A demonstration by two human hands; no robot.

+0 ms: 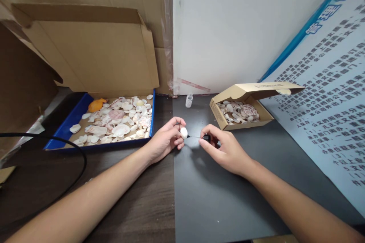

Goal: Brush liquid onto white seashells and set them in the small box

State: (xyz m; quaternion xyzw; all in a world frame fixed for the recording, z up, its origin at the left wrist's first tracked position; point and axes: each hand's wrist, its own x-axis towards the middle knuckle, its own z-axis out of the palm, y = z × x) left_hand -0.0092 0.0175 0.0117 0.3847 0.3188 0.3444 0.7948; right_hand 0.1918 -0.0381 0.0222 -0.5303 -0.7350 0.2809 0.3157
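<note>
Between the fingertips of my left hand (167,138) is a small white ribbed seashell (184,133). My right hand (224,148) pinches a black cap (206,137) that carries a thin, clear stem. Its dark tip points left and reaches the shell's right edge; whether it touches cannot be told. Both hands are held over the dark grey mat, near its left edge. A small clear bottle (189,100) with a white label stands upright beyond the hands, its neck uncapped.
On the left, a blue-sided cardboard box (61,142) with a raised lid holds many loose seashells and one orange shell (97,105). A smaller brown box (242,125) at right holds more shells under a half-raised lid. A black cable (81,171) loops at left. A white panel (222,30) rises behind.
</note>
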